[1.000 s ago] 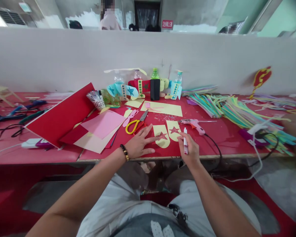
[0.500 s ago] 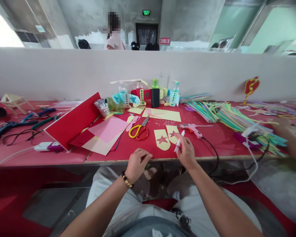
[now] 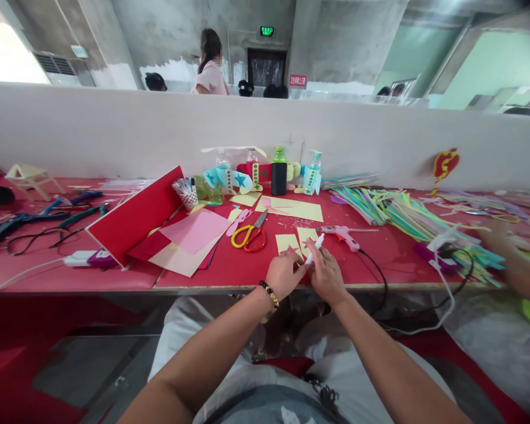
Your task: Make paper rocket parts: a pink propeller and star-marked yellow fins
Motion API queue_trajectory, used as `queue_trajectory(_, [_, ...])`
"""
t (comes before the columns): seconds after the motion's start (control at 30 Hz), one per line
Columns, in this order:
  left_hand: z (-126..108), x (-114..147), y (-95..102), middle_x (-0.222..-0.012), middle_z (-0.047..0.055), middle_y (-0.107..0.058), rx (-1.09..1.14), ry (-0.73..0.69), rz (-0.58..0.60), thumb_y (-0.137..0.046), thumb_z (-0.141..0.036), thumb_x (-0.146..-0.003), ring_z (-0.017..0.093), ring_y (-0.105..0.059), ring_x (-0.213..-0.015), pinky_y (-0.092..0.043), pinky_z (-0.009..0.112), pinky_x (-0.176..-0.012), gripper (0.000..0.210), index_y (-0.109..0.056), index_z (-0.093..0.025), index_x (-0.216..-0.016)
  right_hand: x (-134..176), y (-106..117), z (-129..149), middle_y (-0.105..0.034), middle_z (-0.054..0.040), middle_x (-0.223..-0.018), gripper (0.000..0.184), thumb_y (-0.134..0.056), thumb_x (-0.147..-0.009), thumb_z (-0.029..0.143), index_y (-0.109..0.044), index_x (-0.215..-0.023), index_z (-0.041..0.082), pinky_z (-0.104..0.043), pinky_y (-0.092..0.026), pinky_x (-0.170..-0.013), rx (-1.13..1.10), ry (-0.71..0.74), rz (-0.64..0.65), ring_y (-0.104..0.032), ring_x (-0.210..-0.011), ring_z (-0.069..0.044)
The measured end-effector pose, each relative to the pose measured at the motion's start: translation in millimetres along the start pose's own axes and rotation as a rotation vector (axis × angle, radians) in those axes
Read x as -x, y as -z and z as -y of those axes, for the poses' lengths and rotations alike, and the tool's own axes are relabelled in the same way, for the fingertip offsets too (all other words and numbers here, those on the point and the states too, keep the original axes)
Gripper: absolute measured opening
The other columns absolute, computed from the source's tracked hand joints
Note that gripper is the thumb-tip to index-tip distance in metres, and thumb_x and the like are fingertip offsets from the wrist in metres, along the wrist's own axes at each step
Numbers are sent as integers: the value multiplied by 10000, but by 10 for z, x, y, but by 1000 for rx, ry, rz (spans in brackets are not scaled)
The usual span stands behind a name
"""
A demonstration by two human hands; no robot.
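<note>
My right hand [image 3: 327,274] is closed round a white marker pen [image 3: 315,248], which slants upward over the table's front part. At the pen's lower end, my left hand [image 3: 286,274] has its thumb and fingers pinched together, touching it. Below and behind both hands lie two pale yellow paper pieces, a left one [image 3: 287,241] and a right one [image 3: 306,234]; reddish stars on them are mostly covered by my fingers. Scissors [image 3: 249,235] with yellow and red handles lie to the left. A pink glue gun [image 3: 342,234] rests to the right.
Coloured paper sheets [image 3: 198,231] and a leaning red board [image 3: 136,215] are on the left. Decorated bottle planes [image 3: 225,176] and a black box-like object [image 3: 278,179] stand at the back. Pastel strips [image 3: 406,215] cover the right, near another person's arm [image 3: 519,274].
My left hand has moved right and forward from the table edge to the marker pen's lower end. My right hand has shifted slightly left with the pen. The view has tilted a little.
</note>
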State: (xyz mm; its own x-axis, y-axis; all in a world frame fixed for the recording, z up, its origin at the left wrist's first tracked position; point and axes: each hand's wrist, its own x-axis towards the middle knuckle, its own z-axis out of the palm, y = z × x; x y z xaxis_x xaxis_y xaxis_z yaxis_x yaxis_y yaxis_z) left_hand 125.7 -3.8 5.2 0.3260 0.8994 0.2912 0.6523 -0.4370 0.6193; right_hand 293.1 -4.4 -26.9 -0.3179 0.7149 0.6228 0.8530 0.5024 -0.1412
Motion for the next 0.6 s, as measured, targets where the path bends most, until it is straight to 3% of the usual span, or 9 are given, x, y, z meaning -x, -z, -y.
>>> queue_trajectory(0.2, [57, 54, -24, -763, 62, -669, -41, -24, 21, -576, -357, -907, 209, -628, -817, -422, 283, -722, 233, -644, -179, -773, -3, 9, 22, -630, -166, -1247, 673, -435, -831, 77, -305, -1489, 132, -481, -461, -968, 9, 4, 7, -538, -1188, -320])
queue_trajectory(0.4, [115, 54, -79, -852, 56, -701, -59, 62, -29, -378, -358, -1011, 163, -654, -757, -394, 236, -632, 321, -636, -175, -963, 5, 2, 5, -629, -129, -1260, 572, -437, -889, 130, -356, -1453, 172, -448, -446, -1003, -5, 47, -57, -558, -1163, -277])
queue_trajectory(0.5, [181, 72, 10, -835, 43, -699, -108, 112, -62, -336, -375, -1026, 154, -660, -743, -380, 226, -611, 341, -612, -182, -981, 16, 0, -3, -662, -143, -1147, 507, -455, -898, 156, -394, -1401, 140, -421, -469, -953, -10, 36, -113, -599, -1052, -261])
queue_trajectory(0.6, [339, 97, 242, -809, 47, -695, -205, 175, -92, -330, -388, -1025, 168, -661, -726, -364, 234, -588, 345, -599, -185, -952, 28, 1, 1, -679, -127, -957, 327, -467, -908, 189, -517, -1227, 134, -369, -495, -820, -7, 1, -147, -620, -892, -246])
